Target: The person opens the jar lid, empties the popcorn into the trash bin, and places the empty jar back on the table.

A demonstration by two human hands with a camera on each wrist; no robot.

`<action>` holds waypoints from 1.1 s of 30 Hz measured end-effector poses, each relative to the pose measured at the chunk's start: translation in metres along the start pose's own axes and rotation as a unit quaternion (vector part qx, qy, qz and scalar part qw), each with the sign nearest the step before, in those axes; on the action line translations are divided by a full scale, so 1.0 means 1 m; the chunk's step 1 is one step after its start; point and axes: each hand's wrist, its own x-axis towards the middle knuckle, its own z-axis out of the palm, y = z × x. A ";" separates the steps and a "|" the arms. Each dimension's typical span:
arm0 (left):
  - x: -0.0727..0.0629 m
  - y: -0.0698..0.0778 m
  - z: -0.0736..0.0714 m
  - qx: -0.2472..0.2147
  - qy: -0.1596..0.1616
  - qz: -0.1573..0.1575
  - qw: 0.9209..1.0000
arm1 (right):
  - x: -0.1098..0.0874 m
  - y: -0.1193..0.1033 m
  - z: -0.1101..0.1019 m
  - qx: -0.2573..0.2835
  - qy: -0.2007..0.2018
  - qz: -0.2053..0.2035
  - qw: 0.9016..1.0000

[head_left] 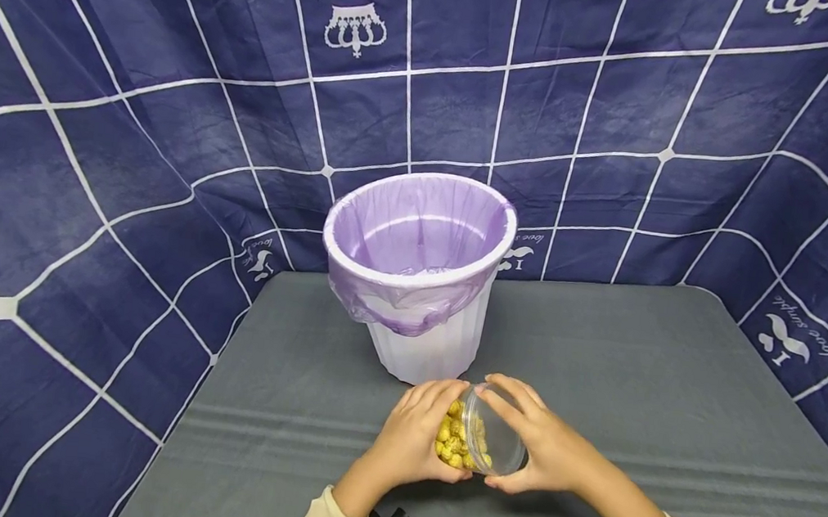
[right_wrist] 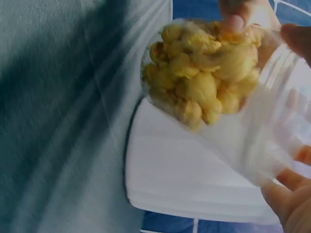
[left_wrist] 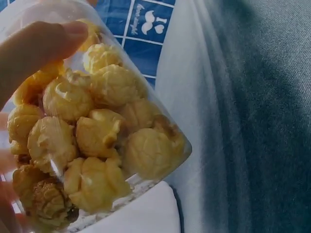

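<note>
Sideways, the jar (head_left: pixel 485 431) is roughly paralleling the table's far edge (head_left: pixel 611 292), left hand (head_left: pixel 409 437) gripping its popcorn (head_left: pixel 454 441) end, right hand (head_left: pixel 547 441) its clear end.

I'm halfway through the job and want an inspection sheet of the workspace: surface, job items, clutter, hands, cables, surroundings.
Surface: grey cloth, with creases near the front.
Job items: clear jar, tilted well over, with yellow popcorn inside; cannot tell whether it is sealed.
Clutter: nothing seen, unless the white bin counts; it stands upright beyond the jar, with a purple liner folded over its rim.
Left hand: grips the popcorn-filled part of the jar.
Right hand: holds the jar's other, clear end.
Cables: nothing seen.
Surroundings: dark blue backdrop with white grid lines, behind and at both sides.
</note>
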 end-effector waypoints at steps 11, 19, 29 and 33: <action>0.001 0.001 0.005 0.042 0.043 -0.015 0.998 | 0.012 -0.032 -0.010 0.036 -0.069 0.294 0.953; 0.001 0.001 0.005 0.051 0.037 -0.003 0.998 | 0.013 -0.026 -0.006 0.032 -0.048 0.246 0.967; -0.001 -0.004 0.002 -0.012 -0.006 -0.019 1.000 | 0.008 -0.018 -0.014 0.038 -0.076 0.132 0.988; 0.000 -0.003 0.002 -0.002 -0.001 -0.024 1.000 | 0.014 -0.031 -0.015 0.028 -0.070 0.280 0.957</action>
